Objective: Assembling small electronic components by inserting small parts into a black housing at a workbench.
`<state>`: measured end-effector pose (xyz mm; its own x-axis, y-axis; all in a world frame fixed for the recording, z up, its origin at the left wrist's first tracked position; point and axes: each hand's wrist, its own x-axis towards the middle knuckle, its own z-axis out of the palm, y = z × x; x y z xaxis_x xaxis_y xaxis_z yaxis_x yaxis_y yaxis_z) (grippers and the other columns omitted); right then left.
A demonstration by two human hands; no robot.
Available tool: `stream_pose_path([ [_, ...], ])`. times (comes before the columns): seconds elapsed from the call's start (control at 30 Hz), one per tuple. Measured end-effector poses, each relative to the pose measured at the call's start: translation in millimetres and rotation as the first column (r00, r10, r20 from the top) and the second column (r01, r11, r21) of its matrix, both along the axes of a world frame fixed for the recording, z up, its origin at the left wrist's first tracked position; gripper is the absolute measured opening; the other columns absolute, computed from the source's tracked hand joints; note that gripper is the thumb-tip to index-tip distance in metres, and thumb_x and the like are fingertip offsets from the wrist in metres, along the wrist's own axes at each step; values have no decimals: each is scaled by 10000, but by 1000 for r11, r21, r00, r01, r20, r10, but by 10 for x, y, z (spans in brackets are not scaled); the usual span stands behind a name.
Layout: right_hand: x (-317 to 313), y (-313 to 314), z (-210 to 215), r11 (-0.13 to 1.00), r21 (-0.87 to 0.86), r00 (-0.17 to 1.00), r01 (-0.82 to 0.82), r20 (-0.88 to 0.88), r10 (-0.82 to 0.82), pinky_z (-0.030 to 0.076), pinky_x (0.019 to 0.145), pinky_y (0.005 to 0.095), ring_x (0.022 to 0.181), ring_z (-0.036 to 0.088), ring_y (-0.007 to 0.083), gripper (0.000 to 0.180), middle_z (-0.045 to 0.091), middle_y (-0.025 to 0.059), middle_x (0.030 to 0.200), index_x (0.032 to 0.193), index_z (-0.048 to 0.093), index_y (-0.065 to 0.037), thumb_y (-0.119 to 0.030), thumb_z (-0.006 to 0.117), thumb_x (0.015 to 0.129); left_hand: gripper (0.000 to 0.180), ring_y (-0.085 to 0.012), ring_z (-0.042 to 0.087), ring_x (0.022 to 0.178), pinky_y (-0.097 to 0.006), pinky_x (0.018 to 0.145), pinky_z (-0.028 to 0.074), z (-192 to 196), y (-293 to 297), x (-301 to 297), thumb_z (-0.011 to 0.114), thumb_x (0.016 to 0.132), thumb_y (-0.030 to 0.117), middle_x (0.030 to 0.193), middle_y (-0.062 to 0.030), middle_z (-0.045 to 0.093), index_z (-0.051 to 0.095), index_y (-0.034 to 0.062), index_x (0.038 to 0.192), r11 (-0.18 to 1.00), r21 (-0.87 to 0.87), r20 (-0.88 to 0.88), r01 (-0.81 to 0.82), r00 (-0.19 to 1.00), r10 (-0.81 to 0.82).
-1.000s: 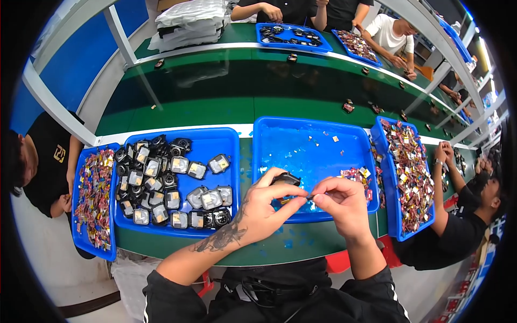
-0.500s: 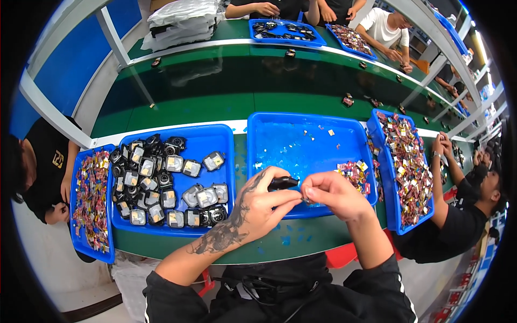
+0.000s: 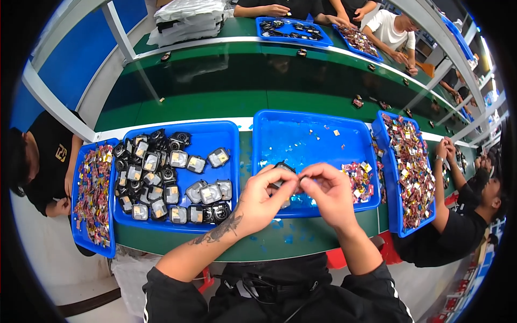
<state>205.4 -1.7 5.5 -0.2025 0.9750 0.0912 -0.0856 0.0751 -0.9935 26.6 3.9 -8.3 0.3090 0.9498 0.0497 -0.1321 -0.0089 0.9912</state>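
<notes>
My left hand [image 3: 263, 200] grips a small black part [image 3: 283, 168] above the near edge of the middle blue tray [image 3: 312, 141]. My right hand [image 3: 328, 192] meets it from the right, thumb and forefinger pinched at the part's side; whatever they pinch is too small to make out. To the left, another blue tray [image 3: 215, 139] holds several black parts with silvery faces [image 3: 171, 183]. A small heap of colourful foil pieces [image 3: 357, 177] lies in the right end of the middle tray.
A blue tray of colourful foil pieces [image 3: 413, 172] stands at the right beside a seated person [image 3: 467, 199], and another one [image 3: 92, 195] at the left beside a person in black [image 3: 43, 161]. A green conveyor [image 3: 253, 75] runs behind, with people working at the far side.
My hands, with the black part between them, have shifted slightly toward me and lower over the tray's near edge; the fingers have closed in on the part.
</notes>
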Motion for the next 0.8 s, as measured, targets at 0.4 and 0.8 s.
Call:
stream_pose_path([
  [0.4, 12, -11, 57, 986, 160, 942, -44, 334, -12, 532, 815, 279, 976, 620, 150, 132, 646, 84, 985, 1012, 641, 20, 9, 625, 882, 243, -76, 596, 873, -200, 731, 477, 75, 88, -125, 608, 889, -36, 998, -90, 611, 539, -13, 1121, 993, 110, -199, -31, 979, 53],
  [0.8, -112, -22, 1, 943, 277, 969, 187, 108, -224, 516, 794, 265, 857, 655, 176, 123, 669, 97, 992, 992, 666, 12, 11, 638, 873, 374, -170, 646, 991, -276, 852, 553, 17, 89, -71, 626, 894, 0, 1116, -136, 652, 548, -75, 1252, 991, -128, 331, -37, 940, 78],
])
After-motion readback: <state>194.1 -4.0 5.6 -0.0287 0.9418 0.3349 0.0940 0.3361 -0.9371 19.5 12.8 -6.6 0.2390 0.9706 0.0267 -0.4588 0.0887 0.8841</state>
